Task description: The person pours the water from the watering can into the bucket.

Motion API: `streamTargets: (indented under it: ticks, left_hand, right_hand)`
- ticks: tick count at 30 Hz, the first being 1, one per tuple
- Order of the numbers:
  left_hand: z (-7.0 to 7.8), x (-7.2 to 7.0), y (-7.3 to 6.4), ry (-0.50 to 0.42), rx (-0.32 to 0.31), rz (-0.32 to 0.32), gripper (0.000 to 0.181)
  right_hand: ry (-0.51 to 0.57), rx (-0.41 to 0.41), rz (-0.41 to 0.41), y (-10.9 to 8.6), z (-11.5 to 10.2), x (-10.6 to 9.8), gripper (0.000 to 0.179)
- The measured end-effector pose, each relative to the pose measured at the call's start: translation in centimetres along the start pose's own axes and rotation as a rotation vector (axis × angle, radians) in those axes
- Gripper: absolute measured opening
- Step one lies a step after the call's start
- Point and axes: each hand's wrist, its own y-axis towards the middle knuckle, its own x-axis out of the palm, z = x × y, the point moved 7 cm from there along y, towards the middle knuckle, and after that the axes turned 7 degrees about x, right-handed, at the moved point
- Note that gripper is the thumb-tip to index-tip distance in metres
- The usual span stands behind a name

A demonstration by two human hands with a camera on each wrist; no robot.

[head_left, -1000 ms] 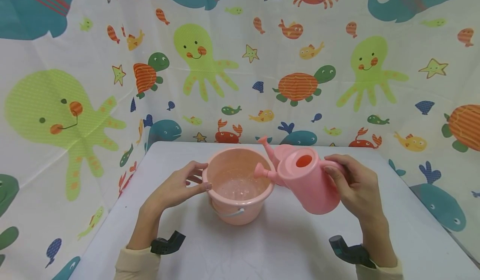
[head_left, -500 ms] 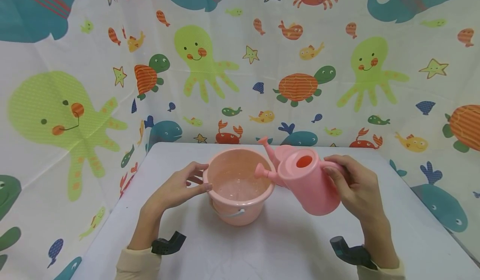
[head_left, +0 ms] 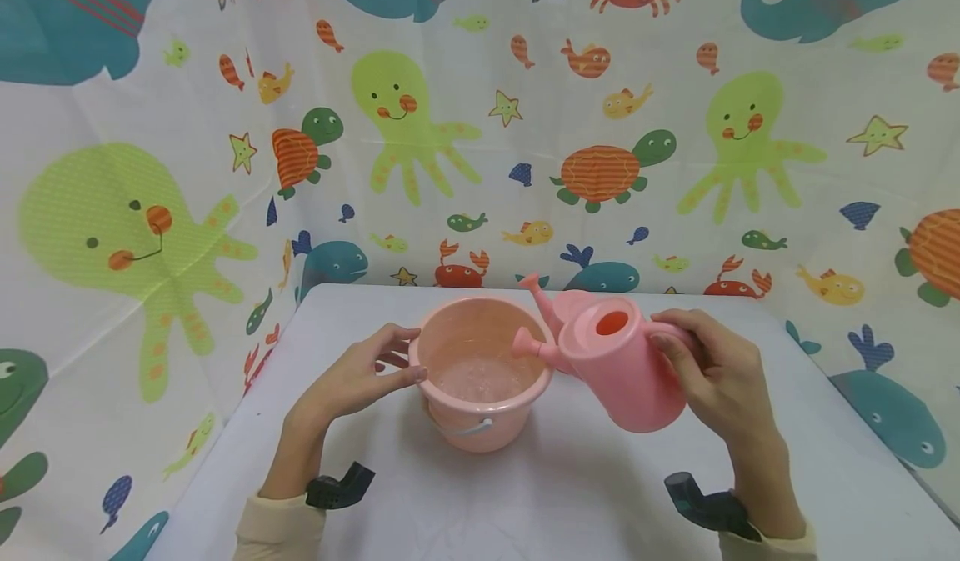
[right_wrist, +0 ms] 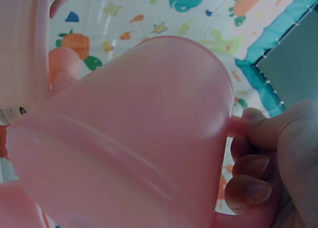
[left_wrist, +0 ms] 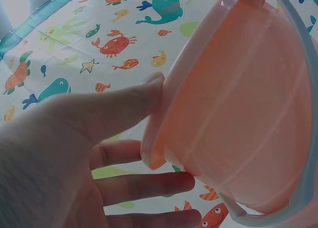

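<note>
A light pink bucket (head_left: 480, 436) stands upright in the middle, with clear rippled liquid (head_left: 480, 378) inside. My left hand (head_left: 354, 382) grips its left rim; in the left wrist view the thumb presses one side, with the other fingers around and below the rim. To the right, my right hand (head_left: 716, 369) holds a pink watering can (head_left: 637, 378) by its handle, raised and tilted left. Its spout head (head_left: 527, 343) is over the bucket's right rim. Curled fingers (right_wrist: 253, 188) wrap the handle in the right wrist view. Whether water leaves the spout cannot be made out.
Behind the held can, partly hidden, is a second pink watering can (head_left: 570, 301). A white bail handle (head_left: 474, 428) hangs on the bucket's front. The white table (head_left: 570, 503) meets a curtain (head_left: 450, 144) printed with sea animals at the back and sides.
Both hands, the bucket and the tilted can keep nearly the same places. The liquid's surface ripples differently from frame to frame. The head view has shifted slightly.
</note>
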Motion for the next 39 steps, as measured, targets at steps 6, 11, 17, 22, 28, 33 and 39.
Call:
streamTargets:
  ticks: [6, 11, 17, 22, 28, 33, 39]
  left_hand:
    - [-0.04, 0.05, 0.07, -0.001, -0.001, 0.003, 0.06]
    - [0.02, 0.05, 0.07, 0.0, 0.001, 0.003, 0.061]
    - [0.03, 0.04, 0.02, 0.009, 0.001, 0.004, 0.061]
    - [0.1, 0.02, 0.03, 0.009, 0.002, 0.004, 0.062]
    - [0.15, 0.02, 0.02, 0.013, 0.001, 0.002, 0.061]
    - [0.16, -0.01, -0.01, 0.005, 0.006, 0.002, 0.062]
    - [0.3, -0.03, -0.03, 0.006, 0.013, 0.004, 0.062]
  right_hand:
    - [-0.022, 0.008, -0.017, 0.04, 0.02, 0.02, 0.039]
    - [-0.046, 0.027, -0.045, 0.02, 0.11, 0.12, 0.038]
    - [-0.036, 0.031, -0.05, 0.17, -0.01, 0.14, 0.042]
    - [-0.012, 0.015, -0.035, 0.23, -0.05, 0.15, 0.046]
    - [-0.005, 0.001, -0.03, 0.19, 0.13, 0.2, 0.049]
    - [0.0, -0.002, -0.043, 0.27, -0.05, 0.19, 0.044]
    - [-0.006, -0.01, -0.054, 0.39, -0.15, 0.2, 0.044]
